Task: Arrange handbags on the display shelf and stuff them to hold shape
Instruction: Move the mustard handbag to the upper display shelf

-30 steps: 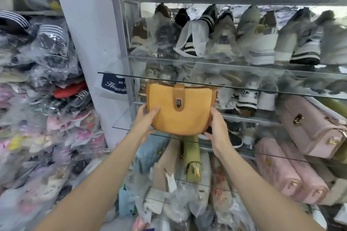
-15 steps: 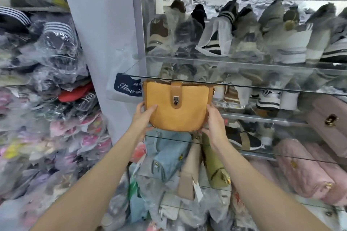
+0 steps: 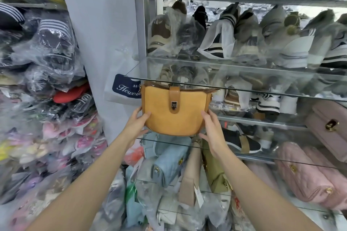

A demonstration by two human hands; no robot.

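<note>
Mustard handbag (image 3: 170,113) between both hands (image 3: 174,124)

Premises: a retail shop or its stockroom, selling footwear and bags. At 12 to 2 o'clock, glass shelves (image 3: 234,88) on a grey metal frame (image 3: 139,24) carry rows of shoes (image 3: 244,37), several in clear plastic wrap. At 9 o'clock, a second rack is piled with slippers and sandals in plastic bags (image 3: 47,52). At 3 to 6 o'clock, handbags are stocked in quantity: pink quilted bags (image 3: 308,172), a light blue bag (image 3: 169,163), an olive bag (image 3: 214,170), one beige bag (image 3: 190,180) bearing a white tag. A white branded carrier bag (image 3: 116,73) hangs at 11 o'clock.
</note>
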